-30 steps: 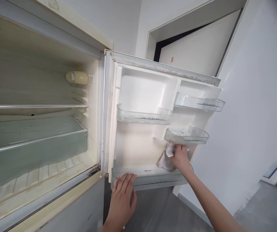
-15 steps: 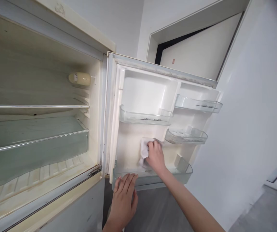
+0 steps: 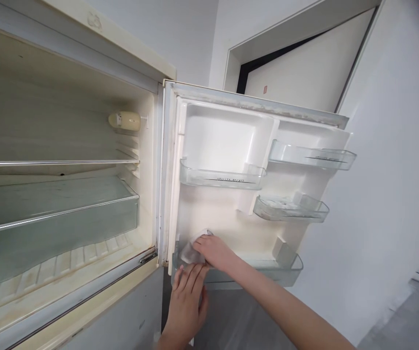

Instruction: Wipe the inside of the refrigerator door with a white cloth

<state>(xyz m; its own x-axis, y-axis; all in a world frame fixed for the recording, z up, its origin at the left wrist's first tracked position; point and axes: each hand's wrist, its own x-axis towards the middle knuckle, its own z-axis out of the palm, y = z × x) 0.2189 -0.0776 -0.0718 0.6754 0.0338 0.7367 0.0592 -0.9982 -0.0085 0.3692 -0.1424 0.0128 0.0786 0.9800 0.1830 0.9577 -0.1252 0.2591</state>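
Observation:
An open fridge door [image 3: 231, 141] shows its white inner face with several clear plastic racks. My right hand [image 3: 214, 252] presses a white cloth [image 3: 191, 249] against the lower left of the door's inner face, just above the bottom rack [image 3: 267, 273]. Its fingers are closed on the cloth. My left hand [image 3: 187, 300] lies flat with fingers stretched out on the front of the bottom rack, near the door's hinge side.
The fridge's inside [image 3: 56, 194] to the left holds glass shelves and a crisper cover, with a cream lamp housing [image 3: 124, 120] on its side wall. A white wall [image 3: 395, 194] stands close to the right of the door. Grey floor [image 3: 238, 321] lies below.
My right hand has swept the cloth leftward and down across the door's inner face, from under the small right rack to the lower left corner. My left hand has stayed on the bottom rack.

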